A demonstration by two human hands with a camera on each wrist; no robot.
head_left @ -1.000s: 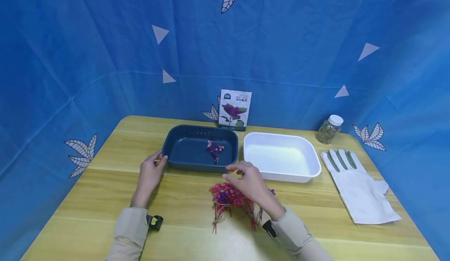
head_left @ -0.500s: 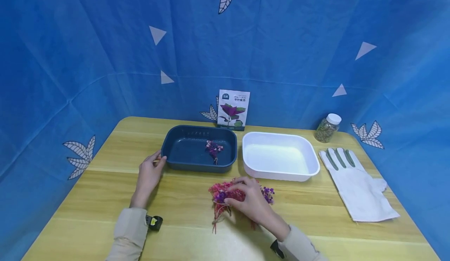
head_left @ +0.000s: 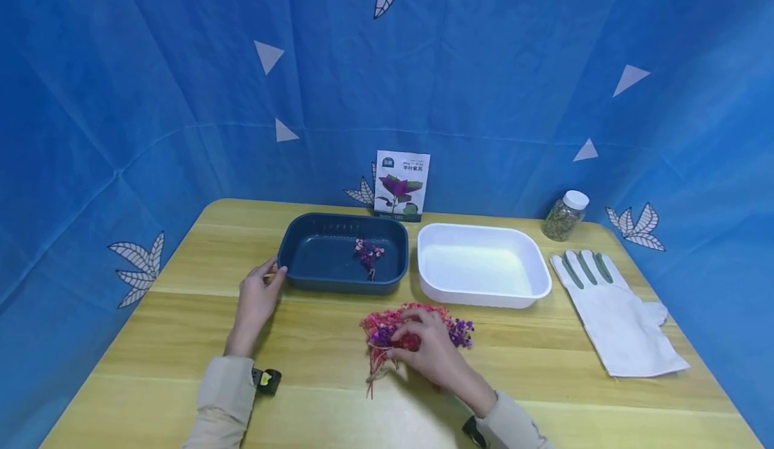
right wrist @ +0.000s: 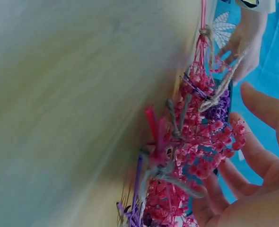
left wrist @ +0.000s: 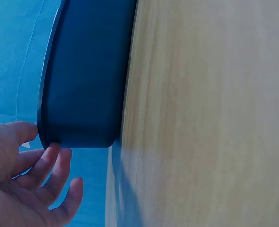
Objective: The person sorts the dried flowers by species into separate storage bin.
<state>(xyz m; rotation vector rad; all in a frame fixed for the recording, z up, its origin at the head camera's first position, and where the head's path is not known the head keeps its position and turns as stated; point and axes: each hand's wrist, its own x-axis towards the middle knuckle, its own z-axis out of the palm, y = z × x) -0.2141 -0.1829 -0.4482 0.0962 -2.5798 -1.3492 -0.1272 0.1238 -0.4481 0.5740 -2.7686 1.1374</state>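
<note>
My left hand (head_left: 259, 299) touches the left end of a dark blue tray (head_left: 335, 286), its thumb and fingertips at the rim with the fingers loosely bent. Inside the tray lies a small bunch of purple dried flowers (head_left: 367, 255). Several bunches of pink dried flowers (right wrist: 203, 142), tied with twine (right wrist: 220, 94), lie in front of the trays. Over them is my right hand (head_left: 434, 351), thumb and fingers spread apart and fingertips right at the pink blossoms. Purple flowers (head_left: 461, 333) show just right of that hand; the stems below it are partly hidden.
A white tray (head_left: 484, 297) stands right of the blue one. Behind them a seed packet (head_left: 402, 187) leans on the blue cloth backdrop. A lidded jar (head_left: 564, 219) of dried bits and a white glove (head_left: 629, 331) with green stripes are at the right.
My right hand has moved from near the blue tray's front corner down onto the pink dried flowers. My left hand has stayed at the tray's end.
</note>
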